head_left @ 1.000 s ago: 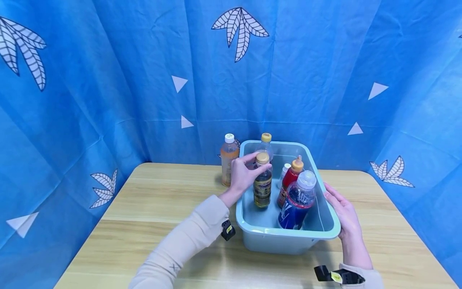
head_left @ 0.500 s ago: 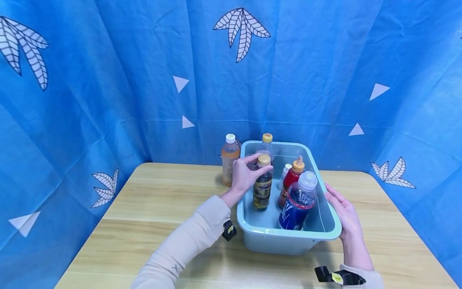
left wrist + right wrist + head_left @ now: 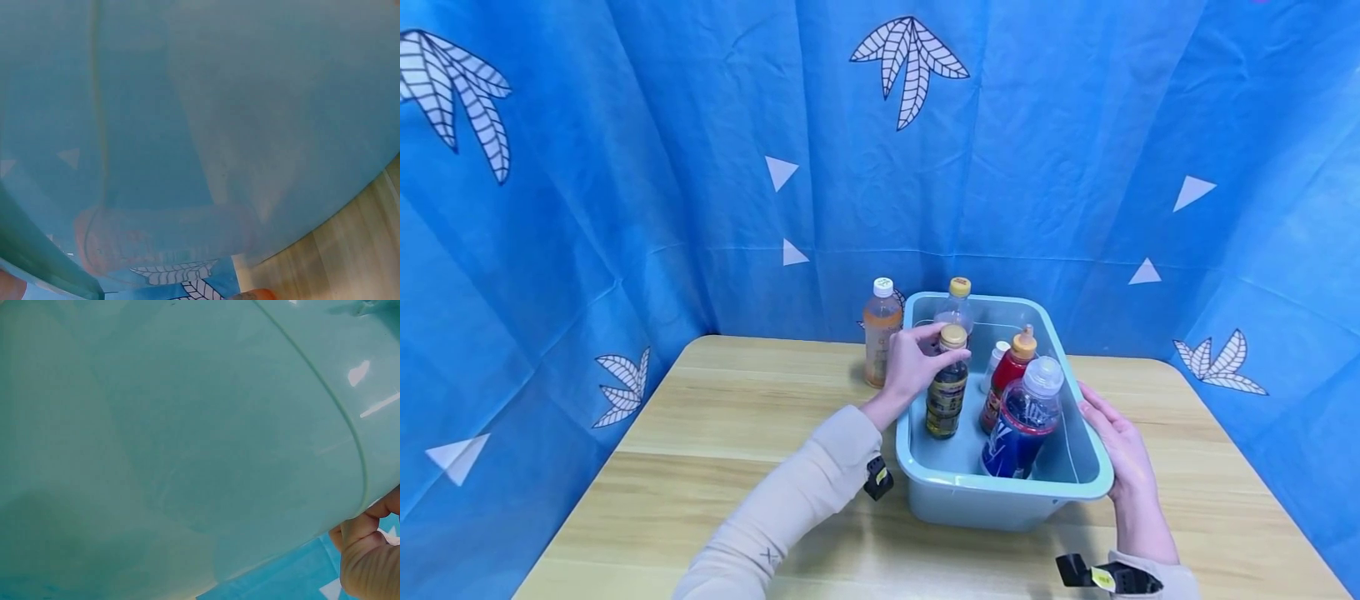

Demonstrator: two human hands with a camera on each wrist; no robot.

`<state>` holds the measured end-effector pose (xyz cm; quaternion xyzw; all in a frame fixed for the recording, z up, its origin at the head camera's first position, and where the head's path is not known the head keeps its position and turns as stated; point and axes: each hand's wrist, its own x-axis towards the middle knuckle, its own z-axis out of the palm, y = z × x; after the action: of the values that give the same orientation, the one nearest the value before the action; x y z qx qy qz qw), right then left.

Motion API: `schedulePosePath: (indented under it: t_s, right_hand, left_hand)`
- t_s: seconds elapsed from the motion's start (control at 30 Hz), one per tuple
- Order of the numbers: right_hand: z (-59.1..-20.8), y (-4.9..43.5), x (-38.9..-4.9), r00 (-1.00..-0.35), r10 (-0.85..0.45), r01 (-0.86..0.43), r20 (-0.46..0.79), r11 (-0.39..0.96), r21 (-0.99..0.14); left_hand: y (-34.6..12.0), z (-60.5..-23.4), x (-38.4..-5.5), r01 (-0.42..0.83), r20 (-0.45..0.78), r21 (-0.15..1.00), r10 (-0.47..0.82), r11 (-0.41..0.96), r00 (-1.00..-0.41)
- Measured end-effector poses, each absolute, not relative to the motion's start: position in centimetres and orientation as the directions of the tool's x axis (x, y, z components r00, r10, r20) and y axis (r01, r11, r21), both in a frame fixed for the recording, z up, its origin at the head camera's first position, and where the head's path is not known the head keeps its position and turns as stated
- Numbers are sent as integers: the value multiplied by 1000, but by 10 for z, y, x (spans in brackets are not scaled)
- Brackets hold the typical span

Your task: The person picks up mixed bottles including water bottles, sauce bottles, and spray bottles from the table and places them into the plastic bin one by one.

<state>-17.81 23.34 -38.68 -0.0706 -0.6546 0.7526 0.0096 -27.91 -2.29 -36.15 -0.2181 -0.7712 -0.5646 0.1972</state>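
My left hand (image 3: 916, 365) pinches the tan cap of a dark, labelled bottle (image 3: 946, 400) between thumb and fingers. That bottle is inside the light blue plastic tub (image 3: 1000, 504), near its left wall, tilted a little. With its fingers bent at the rim, my right hand (image 3: 1120, 442) holds the tub's right side. Also in the tub are a red squeeze bottle (image 3: 1009, 375), a bottle with a blue label (image 3: 1018, 437) and a small white-capped bottle (image 3: 995, 367). A clear bottle with a yellow cap (image 3: 957, 308) rises at the back left. The tub's wall fills both wrist views.
An orange-tinted bottle with a white cap (image 3: 880, 337) stands on the wooden table (image 3: 760, 392), outside the tub at its back left. Behind the table hangs a blue curtain (image 3: 850, 208) with leaf patterns, which also encloses both sides.
The dark bottle has sunk slightly in the tub, and its cap has shifted a little right with my left hand. My right hand keeps its place at the rim.
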Motion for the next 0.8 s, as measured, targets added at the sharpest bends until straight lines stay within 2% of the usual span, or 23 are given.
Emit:
schedulePosePath:
  t_s: [0.37,0.8]
  right_hand:
    - [-386,234,-179,-988,114,89,-105,-134,-987]
    - [-388,234,-179,-991,100,75,-93,-174,-982]
  left_hand:
    - [-24,-361,-280,532,513,800,142,279,-846]
    - [-21,-358,-282,411,374,884,191,222,-907]
